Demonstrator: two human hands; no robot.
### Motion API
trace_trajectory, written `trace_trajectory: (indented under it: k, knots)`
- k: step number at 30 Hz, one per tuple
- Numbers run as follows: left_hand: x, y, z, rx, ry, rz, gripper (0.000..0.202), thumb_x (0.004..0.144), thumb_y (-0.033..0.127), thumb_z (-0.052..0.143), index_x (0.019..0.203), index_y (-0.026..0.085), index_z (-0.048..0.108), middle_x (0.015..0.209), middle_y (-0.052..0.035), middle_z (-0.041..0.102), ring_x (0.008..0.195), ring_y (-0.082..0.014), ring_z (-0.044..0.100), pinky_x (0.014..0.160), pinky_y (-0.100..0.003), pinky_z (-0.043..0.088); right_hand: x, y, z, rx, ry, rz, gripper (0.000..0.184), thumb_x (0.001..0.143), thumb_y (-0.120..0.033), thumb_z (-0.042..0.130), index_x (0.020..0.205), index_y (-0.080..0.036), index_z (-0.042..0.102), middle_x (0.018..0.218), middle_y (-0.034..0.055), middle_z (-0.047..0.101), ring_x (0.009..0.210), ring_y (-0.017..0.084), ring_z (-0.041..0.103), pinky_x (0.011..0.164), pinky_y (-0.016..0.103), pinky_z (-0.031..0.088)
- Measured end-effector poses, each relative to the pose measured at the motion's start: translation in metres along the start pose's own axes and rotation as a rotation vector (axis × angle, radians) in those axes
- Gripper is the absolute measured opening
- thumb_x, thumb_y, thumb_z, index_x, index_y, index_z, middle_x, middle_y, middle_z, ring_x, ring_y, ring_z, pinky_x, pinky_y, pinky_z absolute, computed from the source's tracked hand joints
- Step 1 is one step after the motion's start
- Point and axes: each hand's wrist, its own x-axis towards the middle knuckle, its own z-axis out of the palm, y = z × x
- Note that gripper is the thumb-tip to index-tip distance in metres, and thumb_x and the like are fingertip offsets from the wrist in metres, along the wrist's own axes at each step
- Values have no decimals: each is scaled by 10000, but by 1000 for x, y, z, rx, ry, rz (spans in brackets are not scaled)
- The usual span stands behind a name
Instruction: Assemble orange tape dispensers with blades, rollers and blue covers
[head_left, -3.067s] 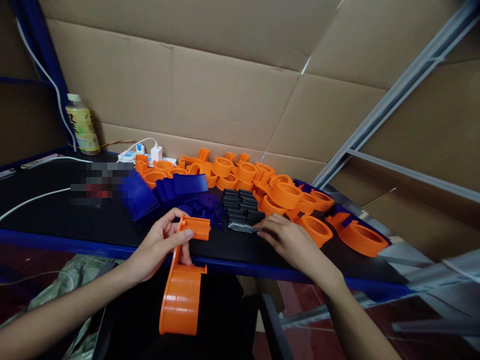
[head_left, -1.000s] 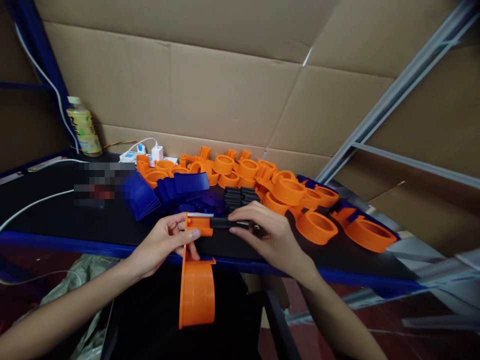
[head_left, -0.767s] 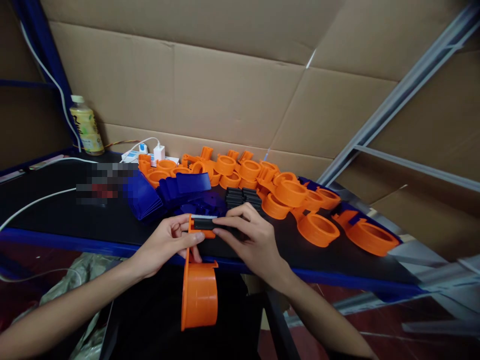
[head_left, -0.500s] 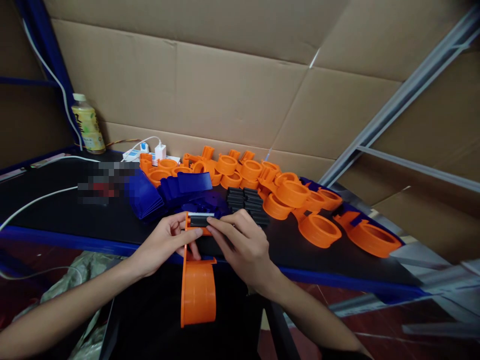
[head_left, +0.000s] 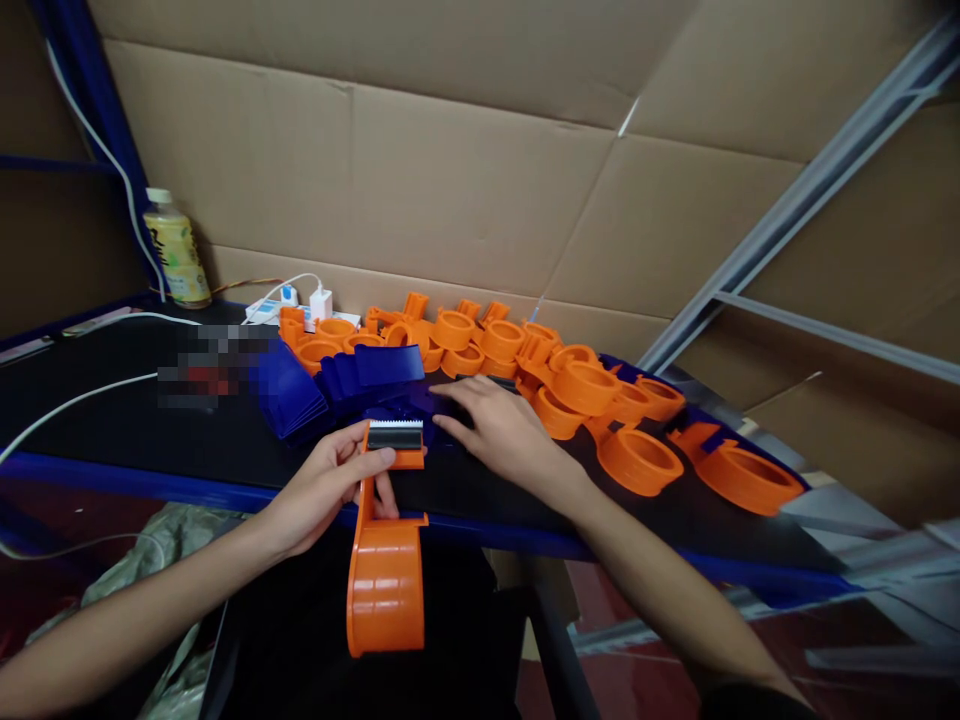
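Observation:
My left hand (head_left: 337, 485) grips an orange tape dispenser (head_left: 386, 590) by its upper part, thumb on the front. The dispenser's round hub hangs downward over the table's front edge. At its top sit a black strip (head_left: 395, 438) and a white toothed blade (head_left: 396, 425). My right hand (head_left: 506, 425) is off the dispenser, with fingers apart, reaching over the table beside the blue plastic sheets (head_left: 390, 365). It hides most of the black strips behind it; no object shows between its fingers.
Several orange tape dispensers (head_left: 585, 388) lie heaped along the back and right of the black table (head_left: 150, 430). A drink bottle (head_left: 176, 250) stands at the back left, near a power strip (head_left: 262, 312) with white cables. Cardboard panels (head_left: 450, 180) close off the back.
My right hand has let go of the dispenser's top and moved up and right over the table. The dispenser has turned slightly in my left hand, its hub shifting left.

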Motion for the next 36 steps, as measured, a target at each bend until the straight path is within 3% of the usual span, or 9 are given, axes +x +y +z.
trace_trajectory:
  k: [6, 12, 16, 19, 24, 30, 33, 36]
  knots:
    - [1, -1, -1, -3, -5, -8, 360, 904, 344, 657, 1183, 122, 605, 636, -53, 708, 559, -157, 652, 594, -251, 512, 25, 10, -1, -69, -190, -236, 306, 927, -168, 625, 1223, -230, 674, 1193, 83, 694, 1071, 222, 653, 839, 332, 509]
    - [1, -2, -3, -6, -22, 1, 302, 908, 346, 650, 1122, 138, 600, 637, -48, 705, 568, -164, 663, 596, -253, 513, 29, 19, 3, -76, -143, -294, 245, 908, -165, 657, 1145, -206, 700, 1104, 86, 714, 1012, 210, 648, 816, 312, 485]
    - [1, -2, -2, -10, -25, 6, 252, 914, 340, 645, 1069, 148, 596, 633, -42, 699, 565, -159, 663, 595, -247, 512, 25, 21, 5, -114, -112, -347, 283, 958, -155, 572, 1221, -204, 664, 1108, 82, 707, 973, 187, 630, 759, 284, 461]
    - [1, -1, -2, -10, -32, 12, 217, 918, 335, 640, 1027, 153, 595, 627, -40, 694, 563, -152, 661, 589, -235, 505, 24, 21, 9, -190, -76, -365, 234, 988, -182, 511, 1153, -178, 678, 1042, 89, 708, 949, 195, 604, 705, 287, 437]
    - [1, 0, -2, -26, -22, 5, 274, 909, 329, 652, 1102, 141, 601, 648, -42, 696, 565, -154, 658, 588, -244, 515, 24, 20, 15, -199, 85, -268, 187, 975, -196, 507, 1015, -142, 681, 974, 111, 709, 957, 219, 582, 725, 304, 446]
    - [0, -1, 0, -56, 19, 1, 305, 913, 343, 651, 1136, 140, 607, 658, -49, 698, 567, -159, 662, 578, -248, 531, 13, 13, 3, 180, 326, -15, 108, 872, -159, 603, 938, -174, 688, 851, 43, 689, 814, 174, 622, 728, 287, 486]
    - [0, -2, 0, -71, 25, 19, 309, 920, 340, 645, 1164, 157, 594, 676, -51, 708, 584, -165, 675, 582, -248, 539, -1, -4, -3, 391, 291, 48, 139, 857, -146, 610, 961, -180, 697, 777, 8, 662, 693, 127, 600, 646, 245, 487]
    - [1, -3, -2, -95, 23, 32, 293, 919, 336, 647, 1148, 166, 580, 689, -58, 721, 586, -174, 688, 577, -254, 547, -14, -22, -3, 504, 224, 52, 215, 887, -178, 608, 1078, -189, 706, 834, 19, 658, 673, 108, 582, 582, 218, 483]
